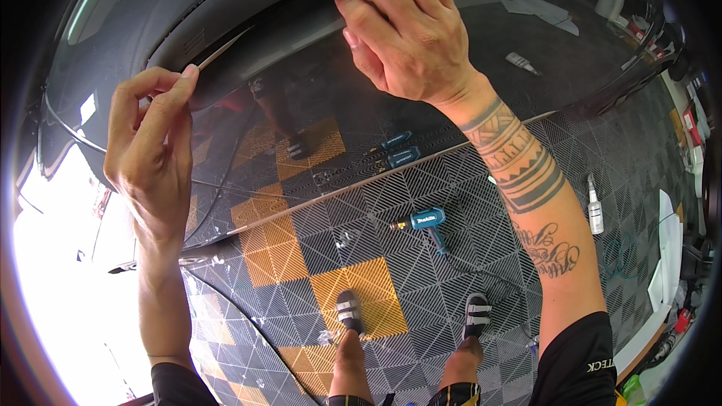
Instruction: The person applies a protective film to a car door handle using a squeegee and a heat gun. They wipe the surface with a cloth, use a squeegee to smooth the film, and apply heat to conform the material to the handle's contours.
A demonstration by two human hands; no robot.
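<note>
A glossy black car body panel (293, 98) fills the upper part of the view and mirrors the floor. My left hand (154, 124) is closed in a pinch at the panel's left. From its thumb and finger runs a thin pale strip (219, 51), tapering up to the right along a dark recessed band; whether it is a loose piece or a film's edge is unclear. Higher and to the right, my right hand (410, 34) presses against the band's edge with fingers curled and closed. Its fingertips are partly hidden, and anything between them cannot be made out.
On the tiled black, grey and yellow floor (361, 297) lies a teal heat gun (425, 219) with a trailing cord. Right of my forearm is a clear spray bottle (595, 209). White sheets (665, 263) and assorted items line the right side. A dark cable (252, 323) crosses at lower left.
</note>
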